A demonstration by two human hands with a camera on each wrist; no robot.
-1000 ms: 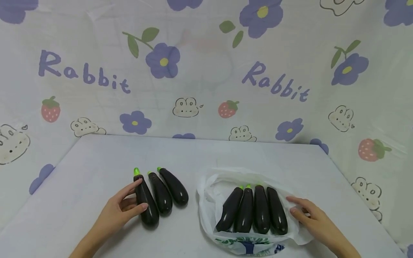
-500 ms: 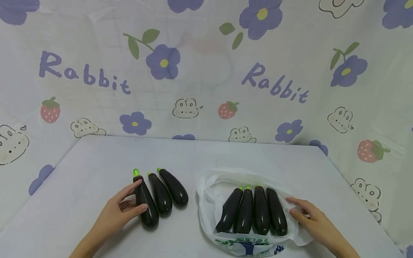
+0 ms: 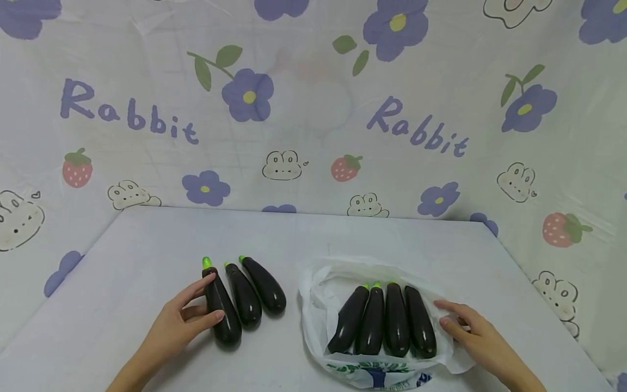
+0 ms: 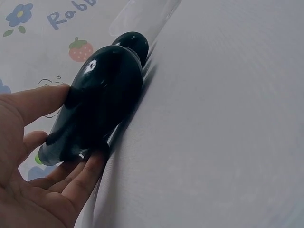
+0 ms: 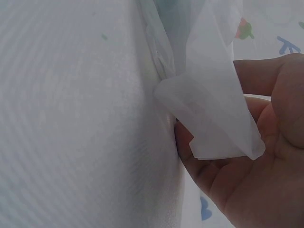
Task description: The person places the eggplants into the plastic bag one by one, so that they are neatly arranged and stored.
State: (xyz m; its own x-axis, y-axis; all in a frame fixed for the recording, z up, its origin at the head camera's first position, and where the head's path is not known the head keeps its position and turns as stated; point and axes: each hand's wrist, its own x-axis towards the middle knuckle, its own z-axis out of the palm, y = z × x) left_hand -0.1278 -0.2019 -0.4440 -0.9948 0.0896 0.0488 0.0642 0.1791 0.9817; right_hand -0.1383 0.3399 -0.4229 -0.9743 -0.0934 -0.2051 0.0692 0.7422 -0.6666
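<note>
My left hand (image 3: 173,326) holds the leftmost of 3 loose eggplants (image 3: 225,313), its thumb near the fat end and its fingertips nearer the green stem. In the left wrist view that dark, glossy eggplant (image 4: 102,90) lies between thumb and fingers, a second one showing behind it. The other two loose eggplants (image 3: 245,294) lie just right of it. A white plastic bag (image 3: 312,321), mouth spread wide, has several eggplants (image 3: 397,321) side by side in it. My right hand (image 3: 482,340) holds the bag's right edge; its loose plastic (image 5: 213,104) hangs between thumb and fingers.
Under everything is a white-covered table (image 3: 161,245). Behind its far edge hangs a patterned cloth (image 3: 313,109) with flowers, rabbits and strawberries. Green and blue print (image 3: 377,375) marks the near side of the bag.
</note>
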